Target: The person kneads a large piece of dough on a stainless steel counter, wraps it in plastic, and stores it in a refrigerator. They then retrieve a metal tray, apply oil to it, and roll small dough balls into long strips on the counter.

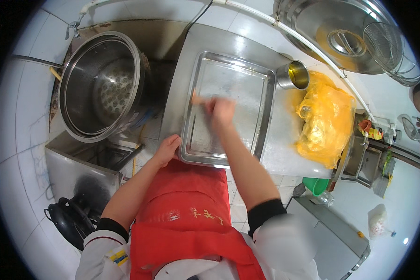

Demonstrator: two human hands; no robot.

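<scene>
A shallow rectangular steel tray (228, 162) lies on the steel table before me. My left hand (168, 149) rests at its near left corner, with fingers against the rim; whether it grips the rim is unclear. Over the tray, my right hand (221, 109) is closed around a small brush (198, 99), blurred by motion, whose orange-brown end points at the tray's left wall. The tray's bottom looks wet and shiny. A steel cup (283, 76) with yellow liquid, apparently oil, stands at the tray's far right corner.
An orange plastic bag (323, 122) with contents hidden lies right on the steel table (283, 150). A large steel pot with a perforated bottom (137, 63) stands left, above a steel cabinet (80, 168). A white pipe (301, 36) runs along the tiled wall, near a large steel lid (311, 31).
</scene>
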